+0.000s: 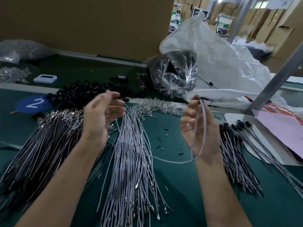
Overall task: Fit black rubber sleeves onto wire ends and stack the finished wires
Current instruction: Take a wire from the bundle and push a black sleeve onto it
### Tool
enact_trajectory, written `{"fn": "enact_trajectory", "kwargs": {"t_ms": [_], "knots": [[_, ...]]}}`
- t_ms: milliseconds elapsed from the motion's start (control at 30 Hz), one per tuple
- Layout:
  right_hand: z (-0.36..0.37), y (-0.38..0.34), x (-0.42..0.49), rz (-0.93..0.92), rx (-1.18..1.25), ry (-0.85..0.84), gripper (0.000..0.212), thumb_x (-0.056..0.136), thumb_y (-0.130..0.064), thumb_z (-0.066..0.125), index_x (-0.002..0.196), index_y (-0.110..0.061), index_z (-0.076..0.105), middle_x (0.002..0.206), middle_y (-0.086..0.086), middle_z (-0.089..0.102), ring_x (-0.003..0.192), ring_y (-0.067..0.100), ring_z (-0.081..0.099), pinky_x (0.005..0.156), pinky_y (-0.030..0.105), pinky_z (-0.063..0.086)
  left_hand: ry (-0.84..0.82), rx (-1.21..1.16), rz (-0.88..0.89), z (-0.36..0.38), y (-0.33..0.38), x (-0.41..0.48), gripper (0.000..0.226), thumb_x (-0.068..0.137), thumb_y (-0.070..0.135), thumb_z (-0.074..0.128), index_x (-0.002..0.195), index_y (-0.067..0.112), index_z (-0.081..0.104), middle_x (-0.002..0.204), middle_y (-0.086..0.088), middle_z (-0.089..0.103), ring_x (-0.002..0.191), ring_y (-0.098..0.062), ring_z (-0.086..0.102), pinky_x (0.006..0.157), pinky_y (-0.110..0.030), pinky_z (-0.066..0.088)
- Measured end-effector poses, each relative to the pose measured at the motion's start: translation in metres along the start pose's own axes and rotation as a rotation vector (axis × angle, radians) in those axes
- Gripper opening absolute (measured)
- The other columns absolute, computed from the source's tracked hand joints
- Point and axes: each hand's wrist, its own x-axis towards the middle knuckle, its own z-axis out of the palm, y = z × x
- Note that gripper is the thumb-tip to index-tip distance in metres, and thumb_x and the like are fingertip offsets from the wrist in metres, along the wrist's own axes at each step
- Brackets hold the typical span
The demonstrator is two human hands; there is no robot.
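Observation:
My right hand (199, 128) holds a grey wire (204, 122) up above the green table (172, 136), pinching its top end, where a black rubber sleeve (200, 99) sits. The wire loops down past my wrist and trails left onto the table. My left hand (102, 115) hovers with relaxed fingers over the top of a big fan of bare grey wires (131, 161) and holds nothing I can make out. A heap of black rubber sleeves (85, 94) lies just beyond it. At the right lies a stack of sleeved wires (236, 154).
A dark wire bundle (42, 145) covers the left of the table. Clear plastic parts (157, 106) lie behind the grey wires. A wrapped black roll (173, 74) and a white plastic bag (221, 63) stand at the back right. A grey metal post (275, 79) slants at right.

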Motion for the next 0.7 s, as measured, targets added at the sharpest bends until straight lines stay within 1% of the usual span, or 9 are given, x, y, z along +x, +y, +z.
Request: {"fn": "enact_trajectory", "kwargs": {"t_ms": [67,133,200,267,333,400,567,633,700], "knots": [[0.000,0.008,0.001,0.076,-0.186,-0.004,0.019,0.093,-0.019,0.056,0.105,-0.006,0.063,0.077,0.002,0.063,0.058,0.007,0.057,0.052,0.014,0.049,-0.144,0.113,-0.059,0.011,-0.006,-0.006,0.029,0.088,0.038,0.054,0.091,0.013,0.070,0.081,-0.002,0.072,0.071,-0.016,0.067,0.066,-0.027,0.057],[0.002,0.018,0.002,0.131,-0.417,-0.019,0.018,0.091,-0.017,0.061,0.103,-0.004,0.064,0.075,0.003,0.062,0.058,0.009,0.056,0.054,0.017,0.049,-0.258,0.168,-0.098,0.020,-0.011,-0.013,0.029,0.082,0.039,0.058,0.087,0.015,0.073,0.083,-0.004,0.074,0.072,-0.016,0.068,0.064,-0.025,0.057],[0.005,0.030,0.003,0.134,-0.671,-0.001,0.026,0.083,-0.020,0.066,0.104,-0.005,0.065,0.074,0.004,0.066,0.059,0.009,0.056,0.055,0.019,0.049,-0.337,0.191,-0.112,0.027,-0.014,-0.019,0.031,0.082,0.042,0.060,0.087,0.016,0.076,0.085,-0.006,0.075,0.073,-0.016,0.069,0.064,-0.025,0.057],[0.005,0.039,0.003,0.081,-0.837,0.025,0.027,0.081,-0.019,0.071,0.104,-0.007,0.066,0.072,0.005,0.069,0.057,0.009,0.057,0.056,0.020,0.050,-0.399,0.200,-0.104,0.030,-0.016,-0.022,0.034,0.081,0.045,0.064,0.090,0.016,0.078,0.085,-0.011,0.075,0.075,-0.020,0.070,0.066,-0.028,0.057],[0.004,0.043,0.003,0.024,-0.913,0.028,0.026,0.081,-0.020,0.074,0.103,-0.009,0.066,0.068,0.002,0.069,0.056,0.009,0.058,0.057,0.021,0.052,-0.424,0.196,-0.110,0.030,-0.017,-0.023,0.035,0.078,0.045,0.068,0.092,0.013,0.078,0.085,-0.013,0.074,0.077,-0.022,0.068,0.067,-0.029,0.056],[0.003,0.043,0.002,-0.018,-0.962,0.022,0.033,0.075,-0.027,0.076,0.102,-0.012,0.065,0.066,0.000,0.070,0.058,0.009,0.060,0.058,0.021,0.052,-0.429,0.153,-0.146,0.028,-0.017,-0.023,0.035,0.074,0.041,0.072,0.091,0.011,0.078,0.086,-0.011,0.072,0.076,-0.021,0.063,0.065,-0.026,0.054],[0.004,0.047,0.001,-0.040,-1.042,-0.001,0.038,0.071,-0.032,0.077,0.101,-0.013,0.064,0.070,0.002,0.073,0.060,0.009,0.064,0.059,0.020,0.051,-0.473,-0.009,-0.270,0.023,-0.017,-0.021,0.017,0.071,0.030,0.073,0.080,0.016,0.078,0.079,0.000,0.070,0.071,-0.010,0.060,0.063,-0.020,0.054],[0.003,0.049,0.001,-0.028,-1.068,0.004,0.037,0.070,-0.033,0.076,0.099,-0.014,0.065,0.075,0.002,0.074,0.067,0.011,0.068,0.062,0.021,0.052,-0.416,-0.078,-0.307,0.023,-0.018,-0.020,0.012,0.069,0.027,0.073,0.076,0.018,0.079,0.076,0.002,0.070,0.070,-0.008,0.061,0.061,-0.018,0.053],[0.004,0.050,0.000,0.029,-1.111,-0.003,0.033,0.069,-0.033,0.076,0.095,-0.015,0.068,0.079,0.002,0.075,0.071,0.013,0.070,0.063,0.023,0.053,-0.315,-0.120,-0.299,0.025,-0.020,-0.019,0.011,0.066,0.023,0.074,0.074,0.018,0.079,0.077,0.002,0.072,0.069,-0.007,0.064,0.059,-0.018,0.053]]}}
